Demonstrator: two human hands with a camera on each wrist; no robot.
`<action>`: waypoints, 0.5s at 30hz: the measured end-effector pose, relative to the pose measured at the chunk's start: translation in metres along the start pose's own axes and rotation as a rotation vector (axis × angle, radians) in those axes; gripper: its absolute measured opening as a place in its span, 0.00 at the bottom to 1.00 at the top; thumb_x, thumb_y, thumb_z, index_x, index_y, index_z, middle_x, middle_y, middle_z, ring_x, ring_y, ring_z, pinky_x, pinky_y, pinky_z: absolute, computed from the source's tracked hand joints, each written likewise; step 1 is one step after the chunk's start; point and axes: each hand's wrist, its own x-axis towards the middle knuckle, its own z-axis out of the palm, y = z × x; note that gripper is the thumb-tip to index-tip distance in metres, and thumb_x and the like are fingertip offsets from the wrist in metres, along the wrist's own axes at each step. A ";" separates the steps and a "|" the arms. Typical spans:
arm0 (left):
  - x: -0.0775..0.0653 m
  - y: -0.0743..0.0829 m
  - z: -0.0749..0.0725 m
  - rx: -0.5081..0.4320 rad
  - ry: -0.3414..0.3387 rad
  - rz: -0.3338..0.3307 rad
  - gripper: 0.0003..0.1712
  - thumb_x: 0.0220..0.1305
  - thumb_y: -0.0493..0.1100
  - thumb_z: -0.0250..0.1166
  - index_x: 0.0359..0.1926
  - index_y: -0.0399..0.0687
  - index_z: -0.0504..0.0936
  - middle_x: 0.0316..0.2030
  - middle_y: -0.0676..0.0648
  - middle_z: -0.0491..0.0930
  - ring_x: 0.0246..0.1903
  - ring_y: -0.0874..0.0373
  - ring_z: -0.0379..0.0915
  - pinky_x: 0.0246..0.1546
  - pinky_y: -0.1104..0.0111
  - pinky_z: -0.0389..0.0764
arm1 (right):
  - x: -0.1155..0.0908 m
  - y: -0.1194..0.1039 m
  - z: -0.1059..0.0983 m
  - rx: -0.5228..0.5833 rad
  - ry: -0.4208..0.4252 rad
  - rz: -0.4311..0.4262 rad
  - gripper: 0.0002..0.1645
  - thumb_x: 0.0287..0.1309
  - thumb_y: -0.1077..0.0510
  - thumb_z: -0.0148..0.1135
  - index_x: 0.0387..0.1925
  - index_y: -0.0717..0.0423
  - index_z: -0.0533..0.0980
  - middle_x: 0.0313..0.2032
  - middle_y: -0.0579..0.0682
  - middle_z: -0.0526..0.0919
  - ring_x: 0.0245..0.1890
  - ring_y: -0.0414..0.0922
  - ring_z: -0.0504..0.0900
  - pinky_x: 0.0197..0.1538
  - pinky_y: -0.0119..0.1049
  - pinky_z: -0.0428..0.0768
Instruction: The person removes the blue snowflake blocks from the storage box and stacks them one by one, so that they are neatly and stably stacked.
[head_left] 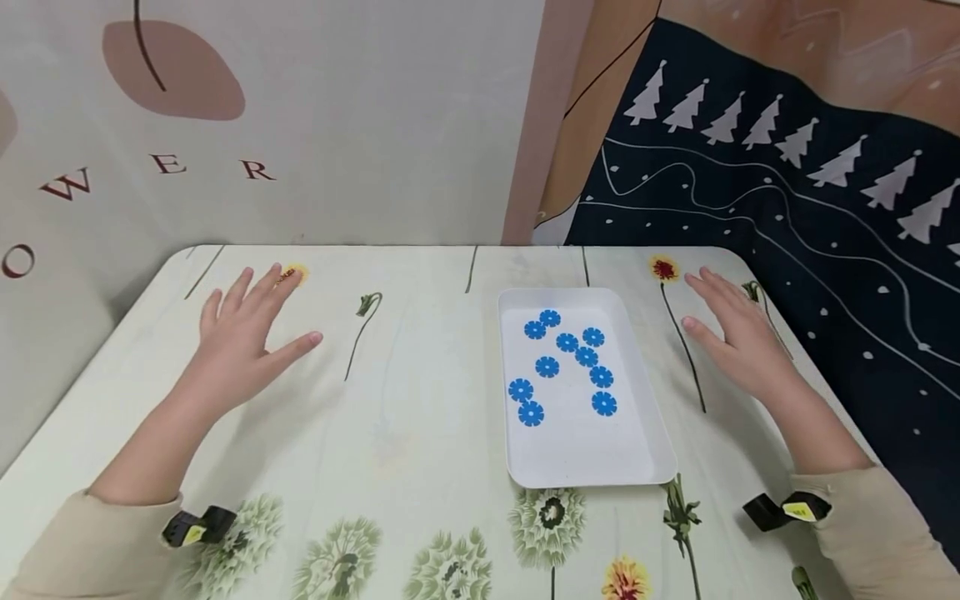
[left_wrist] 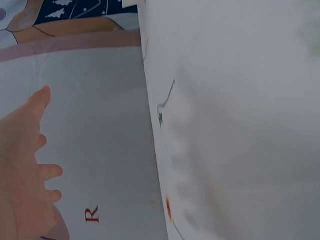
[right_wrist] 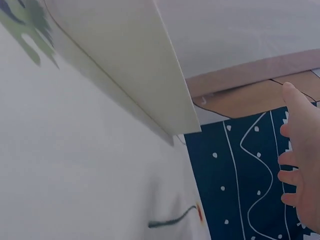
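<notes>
A white rectangular tray [head_left: 585, 454] stands on the table, right of the middle in the head view. Several small blue notched discs [head_left: 547, 367] lie spread in it, some touching each other. My left hand [head_left: 243, 337] is held over the left side of the table, fingers spread, nothing in it. Over the table to the right of the tray, my right hand [head_left: 742, 337] hovers with straight fingers, also holding nothing. In the right wrist view the tray's side wall [right_wrist: 125, 60] shows beside the hand.
The table [head_left: 405, 442] wears a pale cloth printed with flowers and stems. Behind it hangs a light wall sheet [head_left: 390, 125] with letters, and at the right a dark sheet [head_left: 720, 183] with white trees. Each wrist carries a small black camera [head_left: 787, 510].
</notes>
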 end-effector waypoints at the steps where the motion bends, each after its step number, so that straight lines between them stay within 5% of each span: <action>1: 0.001 0.004 0.002 -0.010 0.012 0.015 0.46 0.63 0.57 0.62 0.75 0.51 0.51 0.72 0.37 0.48 0.72 0.42 0.29 0.62 0.41 0.26 | -0.001 -0.001 0.002 0.029 0.006 -0.005 0.34 0.69 0.51 0.52 0.72 0.56 0.57 0.71 0.62 0.51 0.70 0.62 0.46 0.64 0.66 0.42; 15: 0.009 0.055 0.035 -0.196 0.077 0.190 0.44 0.58 0.52 0.69 0.71 0.46 0.61 0.69 0.41 0.58 0.71 0.43 0.42 0.63 0.41 0.40 | -0.008 -0.006 0.031 0.258 -0.005 0.053 0.32 0.70 0.57 0.52 0.72 0.51 0.58 0.70 0.60 0.56 0.70 0.59 0.51 0.63 0.64 0.51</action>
